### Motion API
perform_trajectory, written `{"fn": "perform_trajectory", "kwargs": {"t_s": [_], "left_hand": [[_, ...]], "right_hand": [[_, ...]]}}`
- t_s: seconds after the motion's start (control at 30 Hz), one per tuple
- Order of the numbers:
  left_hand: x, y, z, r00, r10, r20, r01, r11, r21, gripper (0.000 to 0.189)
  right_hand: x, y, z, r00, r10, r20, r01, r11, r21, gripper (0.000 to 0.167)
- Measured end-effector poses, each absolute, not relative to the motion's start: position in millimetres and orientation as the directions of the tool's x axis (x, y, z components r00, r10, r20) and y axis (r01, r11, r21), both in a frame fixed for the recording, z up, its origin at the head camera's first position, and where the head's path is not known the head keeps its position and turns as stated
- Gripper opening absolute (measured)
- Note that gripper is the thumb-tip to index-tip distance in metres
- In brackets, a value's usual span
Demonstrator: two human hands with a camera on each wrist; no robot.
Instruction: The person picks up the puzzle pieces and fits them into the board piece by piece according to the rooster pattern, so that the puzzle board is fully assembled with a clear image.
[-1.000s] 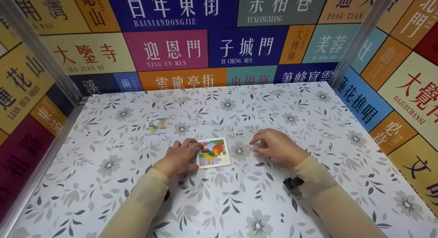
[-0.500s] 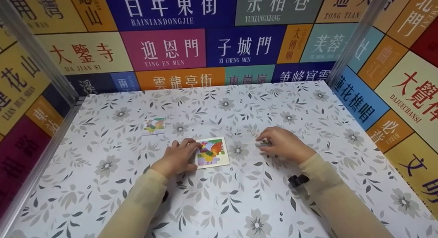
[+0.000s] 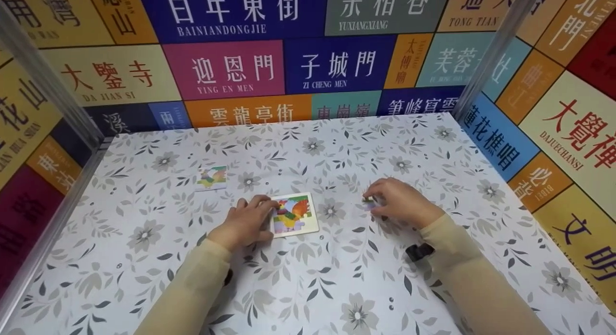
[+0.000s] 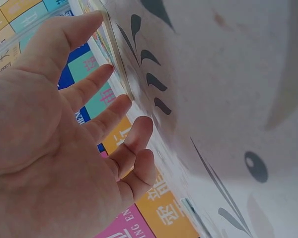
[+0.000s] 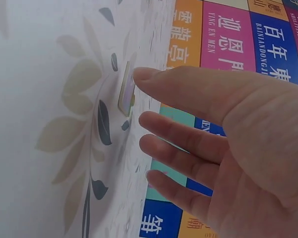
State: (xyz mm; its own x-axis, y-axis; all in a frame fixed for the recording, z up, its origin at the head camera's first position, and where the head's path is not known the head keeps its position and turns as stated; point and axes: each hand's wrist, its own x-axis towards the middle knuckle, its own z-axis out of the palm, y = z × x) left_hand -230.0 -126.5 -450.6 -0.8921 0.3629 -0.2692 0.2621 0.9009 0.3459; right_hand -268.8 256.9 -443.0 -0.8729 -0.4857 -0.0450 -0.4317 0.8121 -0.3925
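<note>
A small jigsaw puzzle board (image 3: pixel 292 214) with a cream frame lies on the table. It shows a colourful bird, and its lower right part is bare cream. My left hand (image 3: pixel 243 224) rests at the board's left edge, its fingers spread along it and the thumb at the near corner. In the left wrist view the fingertips (image 4: pixel 121 101) are right at that edge. To the right of the board, my right hand (image 3: pixel 404 203) pinches a green and purple puzzle piece (image 3: pixel 369 201) between thumb and forefinger, low over the table. In the right wrist view the piece (image 5: pixel 126 91) is by the thumb tip.
A small picture card (image 3: pixel 211 177) with a similar bird design lies further back on the left. White cloth with grey flowers covers the table (image 3: pixel 308 287). Colourful walls (image 3: pixel 226 68) with lettering stand behind and at both sides. A black device (image 3: pixel 419 252) sits at my right wrist.
The piece at my right fingertips looked greyish half a second ago and now shows its coloured face. My right hand has drawn slightly away from the board. The left hand stays on the board.
</note>
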Motion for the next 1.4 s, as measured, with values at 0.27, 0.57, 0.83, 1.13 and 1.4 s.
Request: {"fn": "perform_trajectory", "kwargs": {"t_s": [0.27, 0.57, 0.83, 1.13, 1.4], "left_hand": [[-230.2, -126.8, -451.9, -0.894, 0.351, -0.277, 0.248, 0.905, 0.344, 0.073], [-231.9, -124.9, -450.3, -0.892, 0.353, -0.28, 0.247, 0.903, 0.352, 0.074], [-229.7, -125.7, -451.3, -0.893, 0.366, -0.262, 0.272, 0.903, 0.333, 0.072], [-231.4, -124.5, -451.5, -0.892, 0.371, -0.257, 0.284, 0.904, 0.318, 0.072], [-228.7, -125.2, -449.3, -0.892, 0.363, -0.268, 0.267, 0.904, 0.335, 0.073]], "right_hand": [[-273.3, 260.2, -448.2, -0.885, -0.463, -0.044, -0.399, 0.806, -0.437, 0.035], [-272.1, 263.5, -455.2, -0.896, -0.444, 0.005, -0.404, 0.811, -0.422, 0.028], [-268.2, 261.5, -459.4, -0.898, -0.438, 0.034, -0.408, 0.802, -0.435, 0.015], [-264.8, 258.7, -456.2, -0.906, -0.42, 0.056, -0.406, 0.826, -0.39, 0.014], [-260.2, 240.8, -455.5, -0.881, -0.461, 0.111, -0.466, 0.802, -0.373, 0.01]]}}
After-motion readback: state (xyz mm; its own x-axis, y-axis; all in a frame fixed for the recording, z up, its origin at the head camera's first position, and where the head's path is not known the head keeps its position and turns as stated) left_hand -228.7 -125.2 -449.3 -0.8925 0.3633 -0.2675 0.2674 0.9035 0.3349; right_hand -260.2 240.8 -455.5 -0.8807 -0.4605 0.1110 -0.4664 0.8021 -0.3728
